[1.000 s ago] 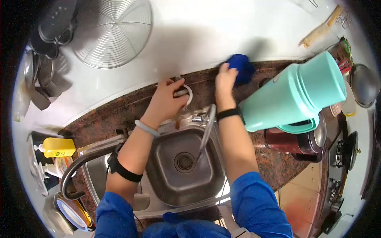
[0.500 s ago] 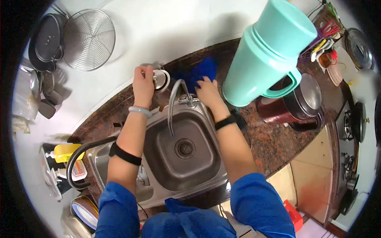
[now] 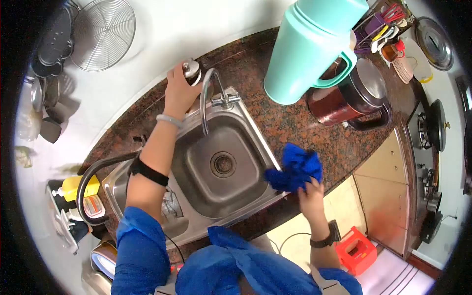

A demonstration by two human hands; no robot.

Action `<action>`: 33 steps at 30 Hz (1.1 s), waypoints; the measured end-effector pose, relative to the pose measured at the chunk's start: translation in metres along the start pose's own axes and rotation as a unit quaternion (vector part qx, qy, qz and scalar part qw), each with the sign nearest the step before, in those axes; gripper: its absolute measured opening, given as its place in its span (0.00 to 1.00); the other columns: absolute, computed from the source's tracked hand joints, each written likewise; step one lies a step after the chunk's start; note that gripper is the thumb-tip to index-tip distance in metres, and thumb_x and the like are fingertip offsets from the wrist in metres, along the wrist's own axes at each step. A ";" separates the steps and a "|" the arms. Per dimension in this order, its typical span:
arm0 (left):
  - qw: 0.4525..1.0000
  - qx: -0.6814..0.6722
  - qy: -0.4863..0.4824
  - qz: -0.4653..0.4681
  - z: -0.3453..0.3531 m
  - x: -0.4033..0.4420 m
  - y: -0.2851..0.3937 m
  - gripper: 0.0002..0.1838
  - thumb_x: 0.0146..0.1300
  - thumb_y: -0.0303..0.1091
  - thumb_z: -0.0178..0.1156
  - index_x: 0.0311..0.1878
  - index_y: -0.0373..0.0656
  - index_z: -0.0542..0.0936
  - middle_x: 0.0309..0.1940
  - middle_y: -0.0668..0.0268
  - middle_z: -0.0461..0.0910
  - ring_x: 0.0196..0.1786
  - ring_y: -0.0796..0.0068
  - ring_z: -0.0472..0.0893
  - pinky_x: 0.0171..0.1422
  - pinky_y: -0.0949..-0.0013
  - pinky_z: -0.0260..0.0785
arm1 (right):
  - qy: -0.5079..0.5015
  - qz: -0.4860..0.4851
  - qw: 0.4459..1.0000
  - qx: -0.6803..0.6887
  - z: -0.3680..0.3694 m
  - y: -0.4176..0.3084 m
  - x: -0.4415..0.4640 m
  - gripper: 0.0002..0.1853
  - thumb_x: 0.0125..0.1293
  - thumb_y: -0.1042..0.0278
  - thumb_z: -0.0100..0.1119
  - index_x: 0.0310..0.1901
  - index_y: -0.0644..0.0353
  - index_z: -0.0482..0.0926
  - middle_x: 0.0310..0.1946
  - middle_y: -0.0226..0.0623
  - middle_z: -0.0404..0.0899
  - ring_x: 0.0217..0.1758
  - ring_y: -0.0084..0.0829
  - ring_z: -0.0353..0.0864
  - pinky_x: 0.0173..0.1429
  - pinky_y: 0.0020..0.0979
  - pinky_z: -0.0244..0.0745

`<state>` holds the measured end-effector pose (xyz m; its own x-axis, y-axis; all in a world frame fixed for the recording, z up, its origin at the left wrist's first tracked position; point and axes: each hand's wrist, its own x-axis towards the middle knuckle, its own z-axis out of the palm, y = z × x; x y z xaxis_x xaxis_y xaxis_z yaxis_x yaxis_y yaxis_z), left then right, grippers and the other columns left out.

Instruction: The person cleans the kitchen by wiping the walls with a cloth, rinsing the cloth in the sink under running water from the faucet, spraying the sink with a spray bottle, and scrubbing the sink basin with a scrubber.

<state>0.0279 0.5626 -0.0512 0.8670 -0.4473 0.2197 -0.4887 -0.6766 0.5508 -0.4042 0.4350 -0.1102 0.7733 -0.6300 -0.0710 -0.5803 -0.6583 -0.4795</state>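
My left hand is behind the faucet, with its fingers around a small jar with a metal lid. Most of the jar is hidden by the hand. Down at the front of the counter, my right hand grips a bunched blue cloth. Part of that cloth hangs over the right rim of the steel sink. The sink's drain is uncovered.
A tall mint-green thermos and a dark red kettle stand on the granite counter to the right. Yellow bottle at left, red stool on the floor, pans and a strainer on the wall.
My right hand has drawn the blue cloth from behind the faucet to the counter's front right. My left hand stays at the jar, its fingers now lower around it. The view has shifted slightly.
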 end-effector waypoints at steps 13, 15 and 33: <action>0.988 -0.019 0.017 0.150 -0.026 0.015 -0.001 0.36 0.47 0.41 0.74 0.57 0.35 0.69 0.53 0.51 0.72 0.53 0.54 0.76 0.57 0.59 0.71 | 0.183 -0.221 0.941 0.181 0.008 -0.158 0.227 0.20 0.64 0.69 0.57 0.55 0.69 0.74 0.57 0.63 0.69 0.61 0.57 0.69 0.67 0.46 0.63; 0.991 -0.038 -0.002 0.131 -0.027 0.013 0.000 0.35 0.47 0.39 0.74 0.56 0.36 0.70 0.51 0.52 0.72 0.52 0.55 0.76 0.56 0.60 0.72 | 0.156 -0.165 0.965 0.132 0.060 -0.182 0.302 0.22 0.65 0.62 0.55 0.61 0.58 0.74 0.66 0.62 0.61 0.61 0.64 0.66 0.67 0.52 0.61; 0.962 -0.099 -0.172 0.189 0.049 0.077 0.021 0.39 0.43 0.46 0.79 0.55 0.39 0.71 0.45 0.56 0.77 0.45 0.63 0.79 0.51 0.63 0.72 | -0.030 0.070 0.957 0.278 0.024 -0.026 0.030 0.13 0.65 0.62 0.60 0.41 0.65 0.79 0.42 0.44 0.79 0.47 0.38 0.76 0.55 0.38 0.71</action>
<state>0.0799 0.4851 -0.0622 0.5301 -0.8298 0.1743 -0.7055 -0.3176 0.6336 -0.3593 0.4430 -0.1206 0.7206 -0.6607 -0.2102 -0.4661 -0.2372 -0.8524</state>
